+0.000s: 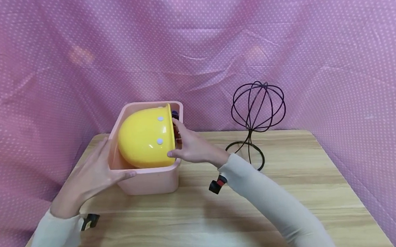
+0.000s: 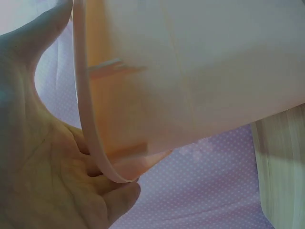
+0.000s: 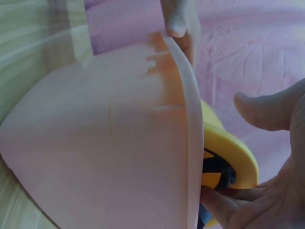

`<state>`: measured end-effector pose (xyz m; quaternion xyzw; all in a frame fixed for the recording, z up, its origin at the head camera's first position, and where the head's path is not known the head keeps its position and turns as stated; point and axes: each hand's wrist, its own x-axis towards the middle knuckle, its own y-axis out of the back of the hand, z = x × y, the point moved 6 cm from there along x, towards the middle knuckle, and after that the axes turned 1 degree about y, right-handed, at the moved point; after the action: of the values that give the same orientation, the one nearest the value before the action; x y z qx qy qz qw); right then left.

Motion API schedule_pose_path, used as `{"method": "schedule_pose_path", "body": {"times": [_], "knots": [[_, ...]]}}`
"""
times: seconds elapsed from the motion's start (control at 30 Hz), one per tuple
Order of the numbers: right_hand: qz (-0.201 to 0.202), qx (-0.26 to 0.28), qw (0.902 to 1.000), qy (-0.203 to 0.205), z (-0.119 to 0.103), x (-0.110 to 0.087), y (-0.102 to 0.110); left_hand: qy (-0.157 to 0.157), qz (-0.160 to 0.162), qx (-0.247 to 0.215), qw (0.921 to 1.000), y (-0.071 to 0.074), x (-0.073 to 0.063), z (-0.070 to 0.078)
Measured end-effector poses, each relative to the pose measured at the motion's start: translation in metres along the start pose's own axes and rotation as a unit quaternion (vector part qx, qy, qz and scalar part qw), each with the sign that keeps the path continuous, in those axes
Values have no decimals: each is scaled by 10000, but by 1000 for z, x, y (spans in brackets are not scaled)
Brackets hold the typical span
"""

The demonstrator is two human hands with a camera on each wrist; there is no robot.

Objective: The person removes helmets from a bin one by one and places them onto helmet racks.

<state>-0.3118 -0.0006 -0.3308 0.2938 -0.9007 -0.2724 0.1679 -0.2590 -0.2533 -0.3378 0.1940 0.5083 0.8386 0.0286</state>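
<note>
A yellow hard hat (image 1: 144,138) with pale round studs lies on its side inside a pink plastic bin (image 1: 150,182), its opening facing right. My left hand (image 1: 94,171) spans the bin's near left corner, fingers along the left side and thumb stretched over the front rim. In the left wrist view the fingertips (image 2: 126,195) reach past the rim. My right hand (image 1: 192,143) is at the hat's brim. The right wrist view shows its fingers (image 3: 219,205) at the brim's inner side, beside dark straps (image 3: 217,167), with the thumb (image 3: 259,112) raised apart from the yellow shell.
A black wire stand (image 1: 250,128) with a cage-like top and ring base is at the right of the bin. Both it and the bin stand on a wooden table (image 1: 179,227). A pink dotted cloth (image 1: 194,41) hangs behind and at both sides.
</note>
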Motion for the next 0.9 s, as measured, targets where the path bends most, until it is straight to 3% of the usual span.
{"method": "schedule_pose_path", "body": {"times": [0.27, 0.5, 0.7, 0.9], "knots": [[16, 12, 9997, -234, 2, 2, -3, 370, -355, 50, 9987, -3, -4, -6], [157, -214, 9987, -440, -1, 5, -4, 391, -413, -4, 9984, -2, -3, -5], [336, 261, 9958, -807, -3, 9, -5, 602, -494, -94, 9969, -2, -1, -6], [603, 581, 9906, -1082, -1, 11, -6, 599, -498, -132, 9969, -2, 2, -5]]}}
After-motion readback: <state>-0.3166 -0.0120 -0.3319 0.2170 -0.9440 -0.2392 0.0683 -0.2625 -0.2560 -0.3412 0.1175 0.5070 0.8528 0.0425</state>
